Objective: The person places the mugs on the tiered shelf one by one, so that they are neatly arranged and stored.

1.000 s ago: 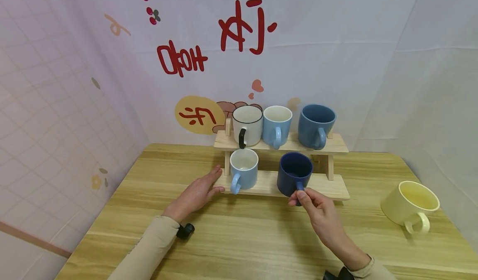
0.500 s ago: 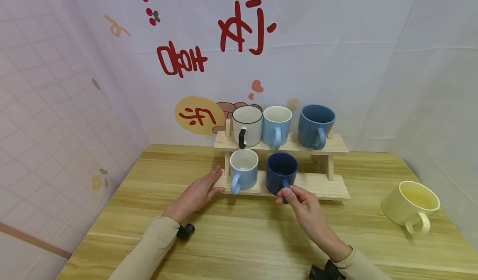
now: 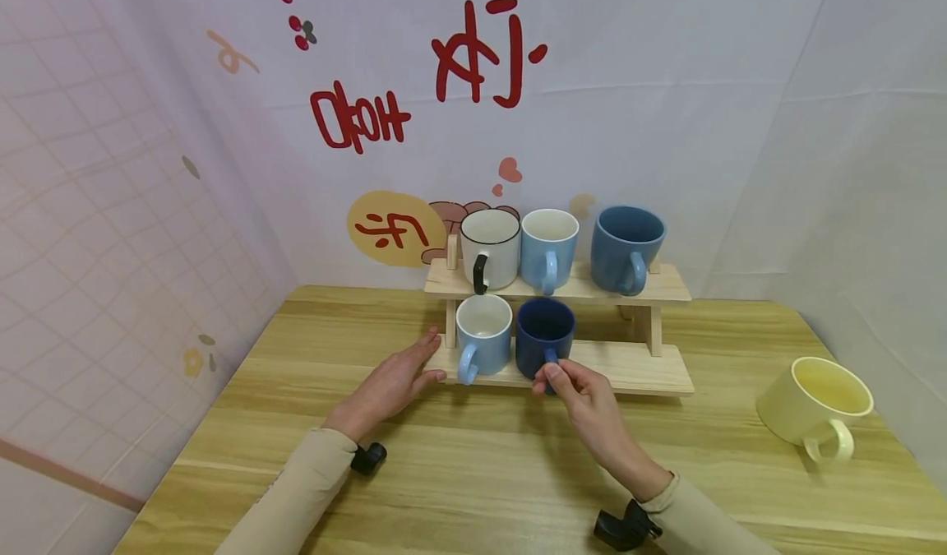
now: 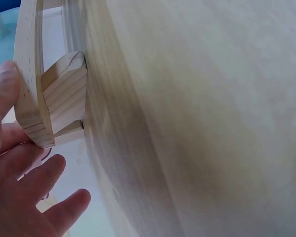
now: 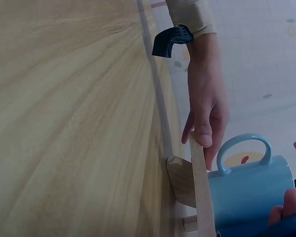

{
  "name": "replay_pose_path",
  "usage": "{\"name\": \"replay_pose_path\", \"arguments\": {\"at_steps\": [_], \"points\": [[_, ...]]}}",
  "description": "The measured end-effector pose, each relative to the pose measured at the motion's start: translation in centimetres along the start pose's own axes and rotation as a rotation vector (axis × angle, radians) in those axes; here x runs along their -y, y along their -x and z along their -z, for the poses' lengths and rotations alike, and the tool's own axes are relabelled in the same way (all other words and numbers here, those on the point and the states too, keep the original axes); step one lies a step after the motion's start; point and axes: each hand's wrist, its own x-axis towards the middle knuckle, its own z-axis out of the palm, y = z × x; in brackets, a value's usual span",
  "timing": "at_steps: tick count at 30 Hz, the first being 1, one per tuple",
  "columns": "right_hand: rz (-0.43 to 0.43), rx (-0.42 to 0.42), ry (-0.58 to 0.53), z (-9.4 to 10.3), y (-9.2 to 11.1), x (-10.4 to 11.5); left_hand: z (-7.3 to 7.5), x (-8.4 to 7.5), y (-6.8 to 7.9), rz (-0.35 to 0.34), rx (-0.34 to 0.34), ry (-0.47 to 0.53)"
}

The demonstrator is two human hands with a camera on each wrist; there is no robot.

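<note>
My right hand pinches the handle of a navy mug between thumb and fingers. The mug stands upright at the lower tier of a wooden two-tier rack; whether its base touches the board is unclear. Close on its left is a light blue mug with a white inside, its handle towards me. My left hand rests on the rack's lower left end with extended fingers. In the left wrist view its thumb lies on the board and the other fingers spread past the end.
On the upper tier stand a white mug with a black handle, a light blue mug and a larger steel-blue mug. A pale yellow mug stands on the table at the right. A printed cloth hangs behind.
The right hand has moved the navy mug leftward along the lower tier, up beside the light blue mug. The left hand and the rack have stayed in place.
</note>
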Motion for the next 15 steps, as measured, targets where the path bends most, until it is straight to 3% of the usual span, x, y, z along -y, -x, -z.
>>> {"name": "replay_pose_path", "arguments": {"at_steps": [15], "points": [[-0.006, -0.016, 0.002, -0.81, -0.39, -0.66, -0.05, -0.10, -0.07, 0.017, 0.003, -0.001]]}}
